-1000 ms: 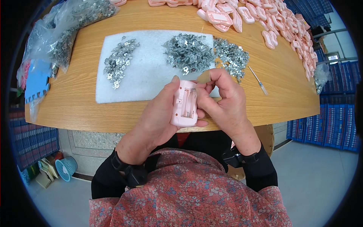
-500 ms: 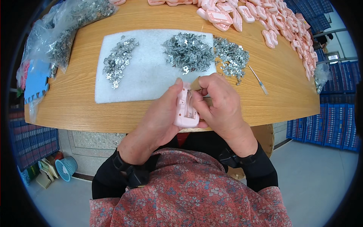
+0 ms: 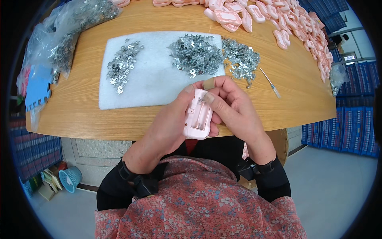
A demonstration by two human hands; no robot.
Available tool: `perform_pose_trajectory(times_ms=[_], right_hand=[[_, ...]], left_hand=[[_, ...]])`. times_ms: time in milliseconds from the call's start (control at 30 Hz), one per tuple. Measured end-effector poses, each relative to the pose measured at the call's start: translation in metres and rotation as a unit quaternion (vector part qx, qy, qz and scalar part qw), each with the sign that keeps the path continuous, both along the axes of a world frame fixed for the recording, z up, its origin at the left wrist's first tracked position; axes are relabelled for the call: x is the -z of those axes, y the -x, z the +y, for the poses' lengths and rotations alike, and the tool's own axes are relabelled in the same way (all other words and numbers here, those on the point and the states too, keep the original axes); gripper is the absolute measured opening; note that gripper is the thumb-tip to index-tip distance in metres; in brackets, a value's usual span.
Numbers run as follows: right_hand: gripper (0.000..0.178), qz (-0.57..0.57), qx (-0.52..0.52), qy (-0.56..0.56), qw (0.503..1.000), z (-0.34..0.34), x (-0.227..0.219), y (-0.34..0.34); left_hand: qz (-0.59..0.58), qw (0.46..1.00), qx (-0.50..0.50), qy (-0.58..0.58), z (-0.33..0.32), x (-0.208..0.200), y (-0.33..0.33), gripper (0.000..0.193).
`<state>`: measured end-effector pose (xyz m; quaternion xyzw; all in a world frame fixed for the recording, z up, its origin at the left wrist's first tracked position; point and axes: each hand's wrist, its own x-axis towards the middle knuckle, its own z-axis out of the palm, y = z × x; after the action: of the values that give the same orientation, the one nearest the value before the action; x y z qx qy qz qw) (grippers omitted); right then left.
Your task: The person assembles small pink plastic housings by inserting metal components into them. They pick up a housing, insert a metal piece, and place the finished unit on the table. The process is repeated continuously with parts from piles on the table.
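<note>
A pale pink plastic casing (image 3: 191,121) with a long open battery slot is held up just above the table's near edge. My left hand (image 3: 167,121) wraps its left side, thumb along the upper left edge. My right hand (image 3: 240,113) grips its right side, with the thumb on the slot's upper end and the fingers bent behind. A tan wrap (image 3: 209,83) covers a fingertip at the casing's top. Small metal contact pieces show inside the slot. Beyond my hands, a white foam sheet (image 3: 153,85) carries a large pile of metal clips (image 3: 195,53) and a smaller clip pile (image 3: 123,65).
More metal clips (image 3: 242,59) lie right of the foam, near a thin screwdriver-like tool (image 3: 270,83). Many pink casings (image 3: 286,20) crowd the far right. Plastic bags of metal parts (image 3: 63,49) and a blue foam mat piece (image 3: 38,85) sit at the left edge.
My right thumb has moved up from the slot's middle to its upper end, and the right fingers have shifted behind the casing. More of the slot shows now.
</note>
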<state>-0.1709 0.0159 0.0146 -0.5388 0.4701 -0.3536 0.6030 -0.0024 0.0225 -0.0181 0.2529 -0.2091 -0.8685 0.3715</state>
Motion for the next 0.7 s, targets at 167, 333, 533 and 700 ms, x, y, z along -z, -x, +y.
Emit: perform_pose_trajectory(times_ms=[167,333,533,700], right_hand=[[0.024,0.090,-0.047,0.027,0.994,0.001,-0.003,0.004],[0.026,0.054,-0.026,0.005,0.998,0.004,-0.003,0.004],[0.024,-0.001,-0.011,-0.030,0.999,0.001,0.008,0.014],[0.027,0.055,-0.033,-0.016,0.998,0.002,0.004,0.015]], left_hand=[[-0.061,0.998,-0.016,-0.007,0.004,-0.002,0.004,0.055],[-0.062,0.998,-0.014,-0.001,0.006,0.004,0.003,0.051],[-0.159,0.984,-0.033,0.075,0.009,0.004,-0.001,0.046],[-0.327,0.893,-0.031,0.306,0.008,0.001,-0.012,0.037]])
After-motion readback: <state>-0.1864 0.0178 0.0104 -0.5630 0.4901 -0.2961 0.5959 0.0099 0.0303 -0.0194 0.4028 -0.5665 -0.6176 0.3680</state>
